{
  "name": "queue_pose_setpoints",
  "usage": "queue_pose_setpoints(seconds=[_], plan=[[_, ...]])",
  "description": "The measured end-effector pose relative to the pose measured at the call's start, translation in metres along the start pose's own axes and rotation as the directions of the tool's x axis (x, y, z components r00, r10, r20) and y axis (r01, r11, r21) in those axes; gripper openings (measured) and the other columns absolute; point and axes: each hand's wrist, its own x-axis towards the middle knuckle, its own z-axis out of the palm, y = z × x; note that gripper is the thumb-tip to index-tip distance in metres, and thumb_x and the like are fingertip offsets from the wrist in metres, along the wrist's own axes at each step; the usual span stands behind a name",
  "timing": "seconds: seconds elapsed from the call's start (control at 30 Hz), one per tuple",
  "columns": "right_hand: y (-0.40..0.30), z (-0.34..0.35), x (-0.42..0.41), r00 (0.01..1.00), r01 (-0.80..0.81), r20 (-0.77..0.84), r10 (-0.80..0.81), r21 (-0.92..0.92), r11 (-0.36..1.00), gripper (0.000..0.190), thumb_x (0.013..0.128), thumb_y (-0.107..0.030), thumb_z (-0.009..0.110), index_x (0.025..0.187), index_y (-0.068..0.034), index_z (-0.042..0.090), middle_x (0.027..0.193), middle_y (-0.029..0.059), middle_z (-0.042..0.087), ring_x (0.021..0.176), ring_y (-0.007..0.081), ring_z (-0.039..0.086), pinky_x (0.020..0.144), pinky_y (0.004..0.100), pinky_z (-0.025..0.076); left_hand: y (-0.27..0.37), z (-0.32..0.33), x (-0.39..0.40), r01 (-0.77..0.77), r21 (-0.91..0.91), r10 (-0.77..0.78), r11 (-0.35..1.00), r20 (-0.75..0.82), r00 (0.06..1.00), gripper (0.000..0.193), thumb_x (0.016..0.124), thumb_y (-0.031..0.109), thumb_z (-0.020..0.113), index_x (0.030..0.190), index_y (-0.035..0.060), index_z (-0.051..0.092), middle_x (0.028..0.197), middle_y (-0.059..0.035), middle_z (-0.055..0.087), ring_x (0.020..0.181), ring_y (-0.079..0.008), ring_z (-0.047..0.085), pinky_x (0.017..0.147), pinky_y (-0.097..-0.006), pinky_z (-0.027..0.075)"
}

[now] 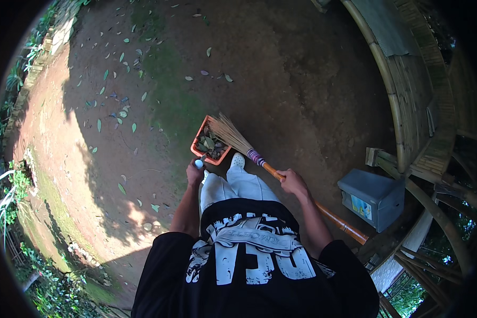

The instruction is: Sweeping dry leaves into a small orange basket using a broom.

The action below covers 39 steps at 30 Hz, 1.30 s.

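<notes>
An orange plastic dustpan (223, 159) with dry and green leaves (211, 144) inside lies in front of my feet. My left hand (195, 171) is closed around its handle, whose pale round end (199, 163) shows at the fist. My right hand (293, 181) grips the wooden handle of a stick broom (238, 137), bound with purple and white cord. The broom's bristle tips reach over the dustpan's right side. The long handle runs back past my right forearm, its end pointing to the lower right.
Loose leaves (123, 114) are scattered over the bare earth ground (254, 87), mostly to the left. A grey lidded plastic bin (371, 198) stands at the right, near a bamboo platform (411, 91). Plants and edging stones line the far left.
</notes>
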Motion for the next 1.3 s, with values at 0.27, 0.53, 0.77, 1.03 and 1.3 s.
queue_pose_setpoints(seconds=[0.27, 0.53, 0.77, 1.03, 1.3], plan=[[0.014, -0.011, -0.007, 0.985, -0.015, -0.164, 0.046, 0.187, 0.982, 0.038, 0.086, -0.007, 0.057, 0.122, -0.017, 0.062, 0.1, 0.0152, 0.059, 0.093, 0.0285, 0.061, 0.085, 0.0354, 0.046, 0.05, -0.009, -0.006, -0.153, -0.168, 0.126, 0.974, -0.165, 0.978, 0.03, 0.079, 0.008, 0.071, 0.106, 0.0023, 0.06, 0.09, -0.0172, 0.067, 0.086, -0.0241, 0.068, 0.074, -0.0343, 0.051], [0.021, -0.023, 0.018, 0.955, 0.066, -0.296, 0.023, 0.289, 0.955, 0.036, 0.087, -0.005, 0.057, 0.122, -0.014, 0.062, 0.097, 0.0132, 0.059, 0.079, 0.0237, 0.063, 0.071, 0.0336, 0.05, 0.088, -0.023, 0.011, -0.278, -0.135, 0.249, 0.951, -0.199, 0.948, 0.031, 0.08, 0.003, 0.067, 0.109, 0.0021, 0.056, 0.085, -0.0164, 0.066, 0.078, -0.0228, 0.066, 0.07, -0.0335, 0.05], [0.011, -0.034, 0.051, 0.944, 0.042, -0.317, 0.096, 0.4, 0.916, 0.037, 0.087, -0.006, 0.058, 0.122, -0.014, 0.061, 0.099, 0.0135, 0.059, 0.079, 0.0245, 0.061, 0.071, 0.0346, 0.048, 0.129, -0.038, 0.038, -0.274, -0.047, 0.264, 0.961, -0.154, 0.952, 0.031, 0.083, 0.011, 0.065, 0.112, 0.0063, 0.057, 0.09, -0.0193, 0.066, 0.084, -0.0347, 0.066, 0.071, -0.0408, 0.05], [-0.038, -0.055, 0.089, 0.931, -0.046, -0.3, 0.21, 0.473, 0.88, 0.037, 0.085, -0.009, 0.057, 0.121, -0.012, 0.061, 0.105, 0.017, 0.06, 0.099, 0.0322, 0.061, 0.086, 0.0386, 0.048, 0.173, -0.055, 0.098, -0.333, 0.053, 0.337, 0.942, -0.147, 0.93, 0.037, 0.081, 0.023, 0.071, 0.111, 0.0045, 0.058, 0.086, -0.0182, 0.067, 0.079, -0.0348, 0.066, 0.067, -0.0401, 0.05], [-0.109, -0.048, 0.103, 0.884, -0.122, -0.364, 0.292, 0.424, 0.897, 0.041, 0.086, -0.005, 0.06, 0.127, -0.013, 0.058, 0.083, 0.009, 0.065, 0.054, 0.0134, 0.059, 0.051, 0.03, 0.048, 0.195, -0.067, 0.169, -0.372, 0.105, 0.37, 0.922, 0.046, 0.928, 0.038, 0.076, 0.018, 0.073, 0.108, 0.0045, 0.058, 0.087, -0.0189, 0.066, 0.083, -0.0357, 0.065, 0.07, -0.0428, 0.05]])
